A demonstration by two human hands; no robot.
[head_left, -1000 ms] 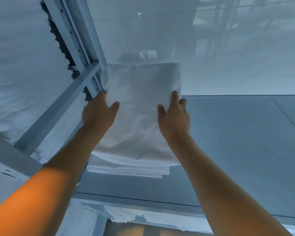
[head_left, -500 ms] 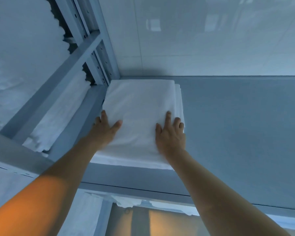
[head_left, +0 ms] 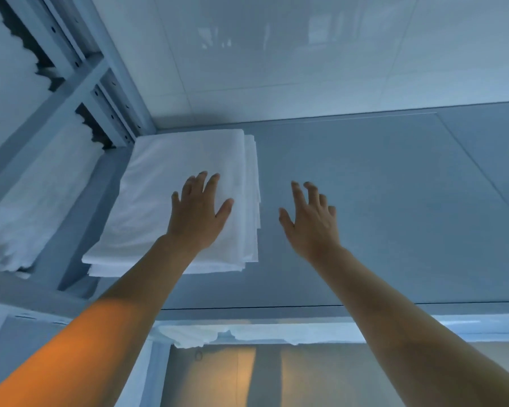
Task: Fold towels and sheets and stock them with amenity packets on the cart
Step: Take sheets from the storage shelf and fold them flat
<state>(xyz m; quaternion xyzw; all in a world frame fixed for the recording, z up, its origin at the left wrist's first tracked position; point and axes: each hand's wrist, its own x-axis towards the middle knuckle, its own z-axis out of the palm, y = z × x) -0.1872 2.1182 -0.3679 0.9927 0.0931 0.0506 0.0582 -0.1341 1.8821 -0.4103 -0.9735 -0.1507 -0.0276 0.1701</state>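
A stack of folded white sheets (head_left: 147,207) lies flat on the grey shelf (head_left: 379,215), pushed into its back left corner beside the metal upright. My left hand (head_left: 199,214) is spread over the right part of the stack, fingers straight; whether it touches the cloth I cannot tell. My right hand (head_left: 312,221) hovers to the right of the stack, over bare shelf, fingers spread and loosely bent, holding nothing.
A grey metal rack frame (head_left: 80,83) runs along the left, with more white linen (head_left: 39,189) piled on its shelves. A glossy white tiled wall (head_left: 306,54) stands behind the shelf. White cloth (head_left: 224,336) shows under the shelf's front edge.
The folded sheet has been set down on the stack. Both hands have let go and shifted right; the right hand has come off the cloth entirely.
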